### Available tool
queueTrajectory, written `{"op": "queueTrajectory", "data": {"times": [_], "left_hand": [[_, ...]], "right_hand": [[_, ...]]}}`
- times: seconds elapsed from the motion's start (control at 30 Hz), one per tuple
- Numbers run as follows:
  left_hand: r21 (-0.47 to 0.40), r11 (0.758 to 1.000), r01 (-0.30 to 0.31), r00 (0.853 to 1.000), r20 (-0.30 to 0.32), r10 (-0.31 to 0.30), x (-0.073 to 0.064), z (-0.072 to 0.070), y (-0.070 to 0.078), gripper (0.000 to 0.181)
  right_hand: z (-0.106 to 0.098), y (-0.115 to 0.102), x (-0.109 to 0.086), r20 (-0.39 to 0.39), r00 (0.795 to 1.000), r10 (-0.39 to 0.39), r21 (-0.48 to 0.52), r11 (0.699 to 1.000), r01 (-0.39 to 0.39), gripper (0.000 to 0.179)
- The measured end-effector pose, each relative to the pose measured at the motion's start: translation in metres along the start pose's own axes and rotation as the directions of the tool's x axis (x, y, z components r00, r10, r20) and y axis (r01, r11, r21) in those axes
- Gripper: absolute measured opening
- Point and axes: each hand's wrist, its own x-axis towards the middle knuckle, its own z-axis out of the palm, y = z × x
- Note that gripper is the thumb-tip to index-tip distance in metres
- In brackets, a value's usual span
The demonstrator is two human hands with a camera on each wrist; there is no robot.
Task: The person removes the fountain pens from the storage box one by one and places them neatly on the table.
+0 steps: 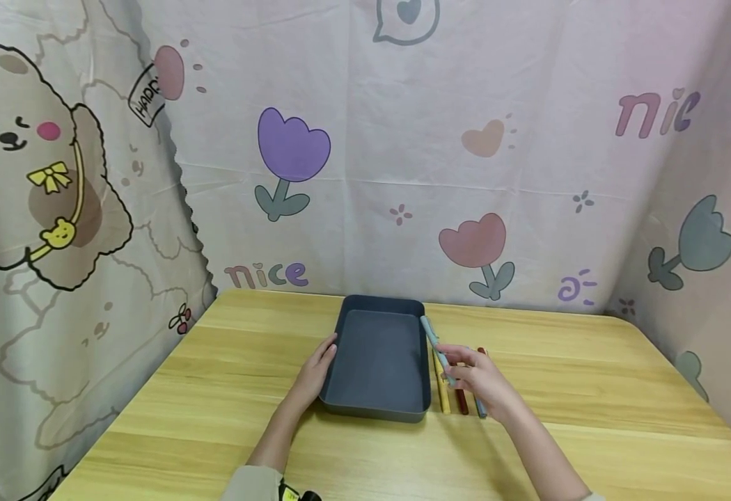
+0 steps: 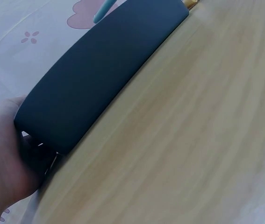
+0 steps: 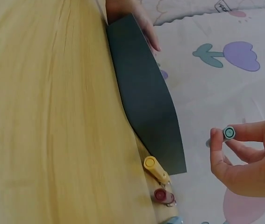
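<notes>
A dark grey rectangular tray [image 1: 381,410] lies on the wooden table. My left hand [image 1: 315,372] holds its left side, fingers against the wall; in the left wrist view this hand [image 2: 3,154] wraps the tray's near corner. Above the tray's right rim, my right hand [image 1: 478,379] pinches a light teal marker pen [image 1: 432,336] between thumb and fingers, tilted and clear of the table. Its round end [image 3: 229,133] faces the right wrist camera. Under the right hand lie a yellow pen [image 1: 444,400], a dark red pen [image 1: 462,402] and a blue pen [image 1: 480,408], partly hidden.
The pens on the table lie side by side along the tray's right wall. Bare wood of the table [image 1: 591,390] extends on both sides. A printed curtain [image 1: 378,236] hangs behind the table and at its left and right.
</notes>
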Motion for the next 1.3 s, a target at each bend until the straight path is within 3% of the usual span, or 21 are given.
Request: {"op": "queueTrajectory", "data": {"times": [0.4,0.87,1.3], "left_hand": [[0.008,1.0,-0.006,1.0,-0.01,0.006,0.001,0.001,-0.003,0.05],[0.023,1.0,0.004,1.0,-0.012,-0.004,0.001,0.001,-0.002,0.049],[0.021,1.0,-0.003,1.0,-0.015,0.003,0.002,0.001,-0.003,0.049]], "right_hand": [[-0.012,0.003,-0.006,-0.058,0.998,0.024,-0.024,0.999,-0.026,0.042],[-0.038,0.007,-0.021,-0.083,0.997,0.004,-0.031,1.0,-0.007,0.046],[-0.06,0.014,-0.036,-0.129,0.991,0.039,-0.018,0.999,-0.042,0.048]]}}
